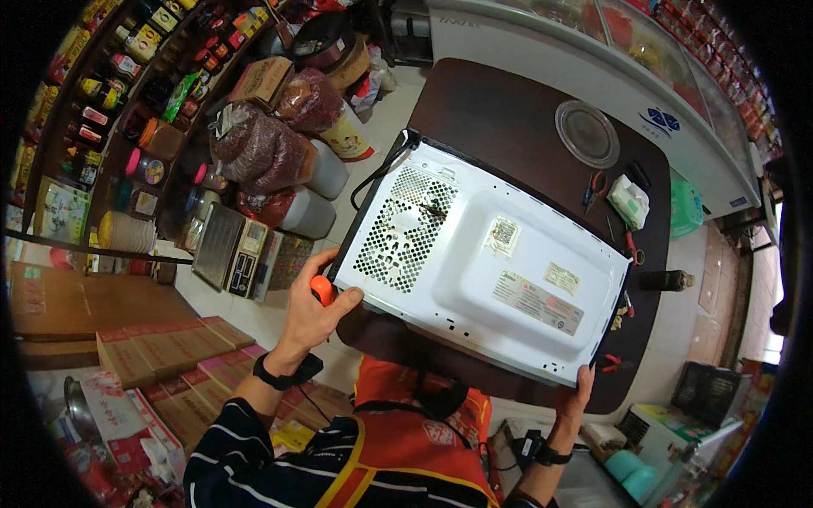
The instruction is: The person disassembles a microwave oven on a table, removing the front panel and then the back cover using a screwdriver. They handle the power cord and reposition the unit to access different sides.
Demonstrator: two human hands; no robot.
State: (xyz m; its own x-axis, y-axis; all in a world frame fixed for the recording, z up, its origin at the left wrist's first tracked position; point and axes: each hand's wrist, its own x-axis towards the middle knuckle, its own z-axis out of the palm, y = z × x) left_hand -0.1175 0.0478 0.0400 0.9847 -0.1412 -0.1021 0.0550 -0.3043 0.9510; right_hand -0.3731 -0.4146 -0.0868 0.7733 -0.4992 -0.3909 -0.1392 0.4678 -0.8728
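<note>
A white microwave oven (474, 262) lies tilted askew on the dark table, its panel with round vent holes and labels facing up. My left hand (306, 315) grips its left corner, thumb on top. Between that thumb and fingers sits an orange handle (322, 290); the rest of this tool is hidden. At the near right corner my right hand (577, 393) is closed around the oven's edge, its fingers partly out of sight beneath. A black power cord (366, 179) loops off the oven's far left corner.
On the dark table (491, 97) are a round glass turntable (586, 134), pliers (595, 190), a white packet (628, 201), a red-handled tool (633, 247) and a dark cylinder (666, 280). A white freezer (576, 76) borders the far side. Sacks (258, 152), a scale (230, 251) and cartons (169, 351) crowd the left.
</note>
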